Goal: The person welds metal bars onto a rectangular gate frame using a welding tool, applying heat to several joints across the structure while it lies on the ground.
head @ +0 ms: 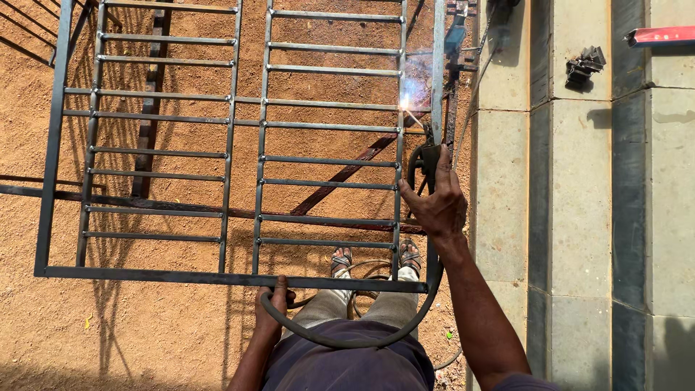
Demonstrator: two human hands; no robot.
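A dark steel grille frame (pixel 230 137) with many horizontal bars lies flat above the sandy ground. My right hand (pixel 438 203) grips a black welding electrode holder (pixel 427 161), whose rod reaches up to a bright spark (pixel 405 103) at a bar joint near the frame's right upright. My left hand (pixel 273 310) is closed on the frame's near edge bar, with the thick black welding cable (pixel 340 339) looped by it and running across to the holder. My sandalled feet (pixel 376 259) show beneath the frame.
Reddish sand lies under the grille, with rusty steel bars (pixel 347 174) crossing below it. Concrete slabs (pixel 579 217) run along the right, carrying a small dark metal part (pixel 585 64) and a red object (pixel 662 35). A clamp and cable (pixel 456 43) sit at the frame's top right.
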